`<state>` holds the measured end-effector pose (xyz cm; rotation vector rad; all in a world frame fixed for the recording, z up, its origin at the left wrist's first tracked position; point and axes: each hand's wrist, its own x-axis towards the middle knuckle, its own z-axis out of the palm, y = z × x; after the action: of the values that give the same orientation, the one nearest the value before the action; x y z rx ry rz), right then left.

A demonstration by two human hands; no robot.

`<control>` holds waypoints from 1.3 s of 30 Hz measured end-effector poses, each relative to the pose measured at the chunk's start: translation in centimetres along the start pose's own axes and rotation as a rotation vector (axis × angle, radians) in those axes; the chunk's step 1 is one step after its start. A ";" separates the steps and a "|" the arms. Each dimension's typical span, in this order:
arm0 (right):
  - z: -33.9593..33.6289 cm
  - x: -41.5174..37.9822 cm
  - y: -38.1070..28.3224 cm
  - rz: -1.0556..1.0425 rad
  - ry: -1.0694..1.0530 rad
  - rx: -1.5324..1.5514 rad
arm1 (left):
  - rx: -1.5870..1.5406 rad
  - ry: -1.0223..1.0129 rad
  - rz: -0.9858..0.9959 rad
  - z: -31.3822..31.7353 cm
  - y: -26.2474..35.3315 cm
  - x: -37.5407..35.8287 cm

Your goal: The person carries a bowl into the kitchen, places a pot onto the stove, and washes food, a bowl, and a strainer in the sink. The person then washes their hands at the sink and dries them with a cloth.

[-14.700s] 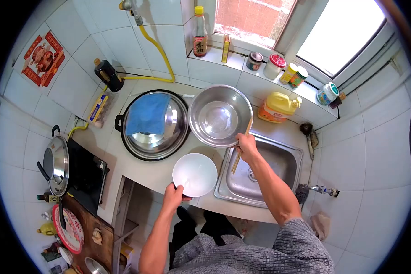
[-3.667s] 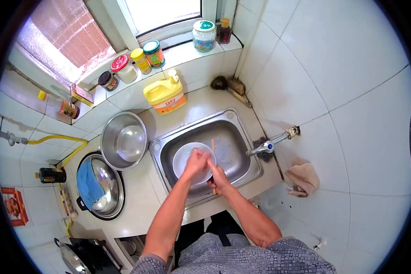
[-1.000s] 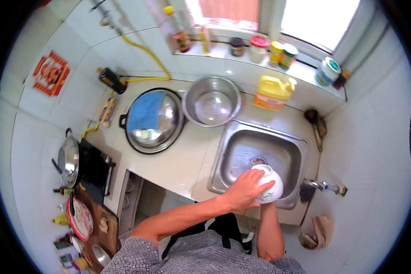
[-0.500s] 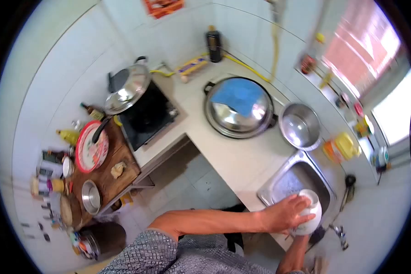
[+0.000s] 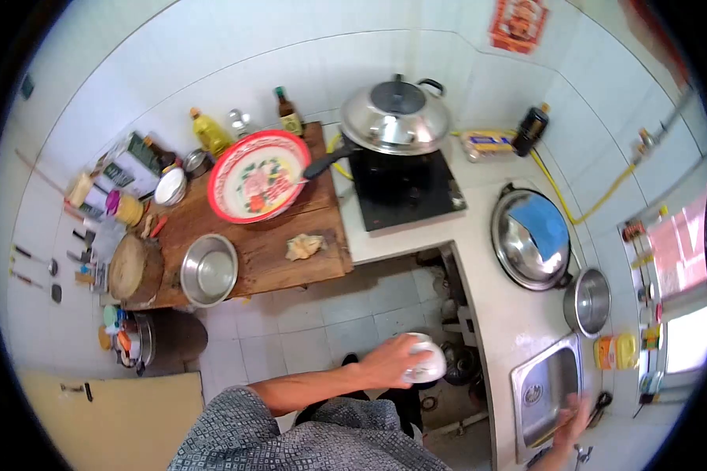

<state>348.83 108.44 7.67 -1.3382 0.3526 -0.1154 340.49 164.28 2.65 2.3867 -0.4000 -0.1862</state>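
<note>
My left hand (image 5: 390, 362) is closed on a white bowl (image 5: 430, 366), held over the floor in front of my body. The fingers wrap across the bowl and hide part of it. My right hand (image 5: 575, 421) is at the near right edge of the metal sink (image 5: 518, 408), a little smeared by motion. Its fingers are apart and nothing shows in them. The sink drain (image 5: 533, 393) is visible to its left.
A pot (image 5: 589, 302) and a yellow oil jug (image 5: 617, 352) stand beyond the sink. A lidded pan (image 5: 518, 259) bears a blue cloth (image 5: 543, 224). A lidded wok (image 5: 393, 129) sits on a black cooktop (image 5: 404, 188). The wooden table (image 5: 275, 271) holds a red-rimmed basin (image 5: 224, 188) and a metal bowl (image 5: 210, 271).
My view has swung left. My left hand has carried the white bowl away from the sink, out over the floor. My right hand, earlier beneath the bowl, is now apart from it beside the sink.
</note>
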 end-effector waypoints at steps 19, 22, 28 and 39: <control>38.3 1.4 9.8 0.500 -0.800 -0.352 | 0.165 0.506 -1.652 4.6 -5.7 -50.0; 31.9 5.6 21.4 0.250 -0.757 -0.934 | 0.120 0.587 -1.903 4.4 -2.3 -53.3; 32.9 1.4 25.3 0.089 -0.892 -1.172 | 0.298 0.906 -1.971 1.1 -1.5 -59.6; 38.7 -3.6 27.7 0.886 -0.357 -0.912 | -1.180 1.864 -0.781 -29.0 -22.9 -52.8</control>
<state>354.36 151.96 -11.20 -1.9136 0.7036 1.1296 303.06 216.19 10.26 0.6734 1.1623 1.0625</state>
